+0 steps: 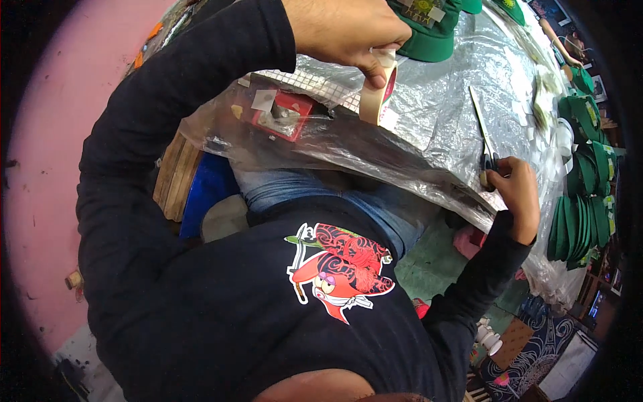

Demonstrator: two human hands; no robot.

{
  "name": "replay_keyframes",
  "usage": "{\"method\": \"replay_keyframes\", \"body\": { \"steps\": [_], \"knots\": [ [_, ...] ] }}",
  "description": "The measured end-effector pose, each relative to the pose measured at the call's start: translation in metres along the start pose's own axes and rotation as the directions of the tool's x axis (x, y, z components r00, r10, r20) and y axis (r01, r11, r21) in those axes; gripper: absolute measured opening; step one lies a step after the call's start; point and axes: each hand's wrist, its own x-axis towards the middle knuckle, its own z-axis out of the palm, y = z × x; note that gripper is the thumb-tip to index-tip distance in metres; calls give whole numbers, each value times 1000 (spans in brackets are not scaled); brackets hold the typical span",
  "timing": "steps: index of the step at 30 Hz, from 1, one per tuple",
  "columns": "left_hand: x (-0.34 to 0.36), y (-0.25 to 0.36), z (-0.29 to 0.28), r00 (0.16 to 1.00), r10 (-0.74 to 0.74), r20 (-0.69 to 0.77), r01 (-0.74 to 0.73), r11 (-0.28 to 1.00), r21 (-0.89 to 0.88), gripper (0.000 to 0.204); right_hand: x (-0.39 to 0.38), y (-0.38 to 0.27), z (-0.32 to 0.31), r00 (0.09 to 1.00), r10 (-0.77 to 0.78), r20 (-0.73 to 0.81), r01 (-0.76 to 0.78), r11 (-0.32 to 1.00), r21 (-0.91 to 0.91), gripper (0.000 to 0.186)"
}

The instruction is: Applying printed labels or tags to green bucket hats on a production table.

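Pinched between the fingers and thumb of my left hand (348,30) is a roll of cream tape (370,106), hanging on edge over the plastic-covered table (442,87). A green cap (429,41) with small pale tape pieces on its front lies just past that hand. Over at the table's right side, my right hand (524,194) is closed around the dark handle of a pair of scissors (483,127). Their blades point away from me and rest along the clear sheet.
A red box-like object (289,115) sits near the table's front edge, partly under the plastic. Stacks of green caps (573,228) stand along the far right, near a white roll (564,139). Wooden boards (175,175) and a blue panel (209,191) are left of my legs.
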Motion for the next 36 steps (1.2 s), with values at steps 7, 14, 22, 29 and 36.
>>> {"method": "replay_keyframes", "body": {
  "steps": [7, 14, 22, 29, 36],
  "knots": [
    [-8, 7, -1, 998, -39, -41, 39, 999, -11, 45, -3, -5, -32, 991, -128, -36, 133, 963, 235, 26],
    [-4, 15, 0, 994, 32, -104, -25, 997, 72, 46, -12, -47, -63, 928, -371, -26, 357, 868, 346, 39],
    [-1, 22, -3, 996, -83, -39, 84, 996, 23, 42, -3, -72, -68, 897, -441, -35, 435, 862, 262, 35],
    [1, 23, -2, 998, -36, -60, 37, 999, 6, 40, 2, -71, -61, 883, -464, -67, 464, 848, 255, 34],
    [3, 26, -1, 998, -19, -63, 20, 1000, 13, 39, 11, -80, -67, 830, -548, -105, 558, 814, 162, 34]
  ]
}}
